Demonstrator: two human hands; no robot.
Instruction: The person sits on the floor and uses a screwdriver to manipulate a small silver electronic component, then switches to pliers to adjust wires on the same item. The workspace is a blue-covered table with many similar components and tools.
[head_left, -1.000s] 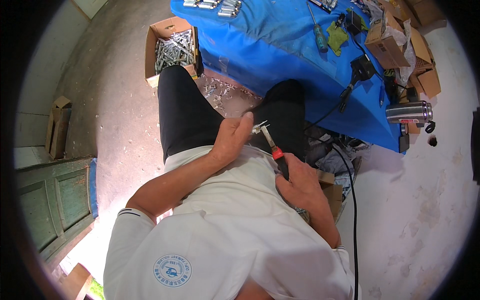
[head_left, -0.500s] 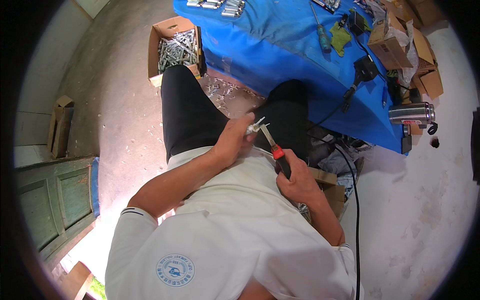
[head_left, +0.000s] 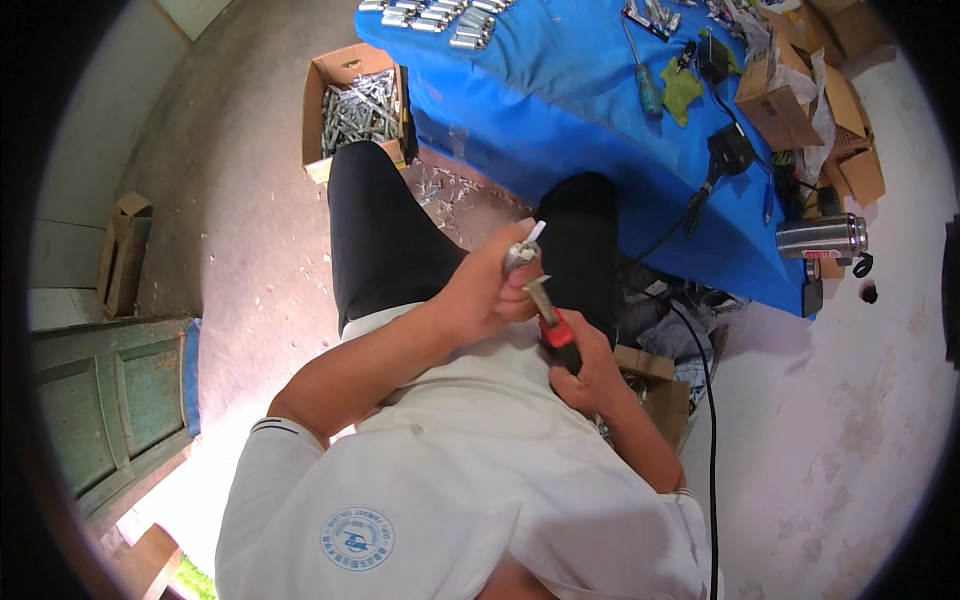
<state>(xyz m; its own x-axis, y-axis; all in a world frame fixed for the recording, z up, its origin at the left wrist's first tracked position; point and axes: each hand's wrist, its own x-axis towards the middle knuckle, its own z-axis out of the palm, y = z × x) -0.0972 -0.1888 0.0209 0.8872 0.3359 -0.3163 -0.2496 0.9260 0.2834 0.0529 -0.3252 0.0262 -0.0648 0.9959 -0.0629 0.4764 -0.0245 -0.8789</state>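
My left hand [head_left: 485, 285] is closed around a small silvery metal part [head_left: 521, 256], raised above my lap. A short white rod [head_left: 537, 230] sticks up from its end. In my right hand [head_left: 592, 378], fingers wrapped round the grip, is a hand tool [head_left: 556, 334] with a red-and-black handle and a narrow metal blade. The blade's crosswise tip lies just below the part, close to my left fingers; whether it touches them I cannot tell. My fingers hide the lower end of the part.
Ahead stands a table with a blue cover [head_left: 500, 110], bearing rows of metal cylinders [head_left: 470, 30], a screwdriver [head_left: 646, 85] and a black adapter [head_left: 730, 150]. A cardboard box [head_left: 313, 120] of metal pieces sits beyond my left knee. A steel flask [head_left: 822, 237] and black cable [head_left: 712, 440] are right.
My left hand has risen slightly and turned, tipping the metal part more upright. The tool's blade has come away from the part's end and now sits lower.
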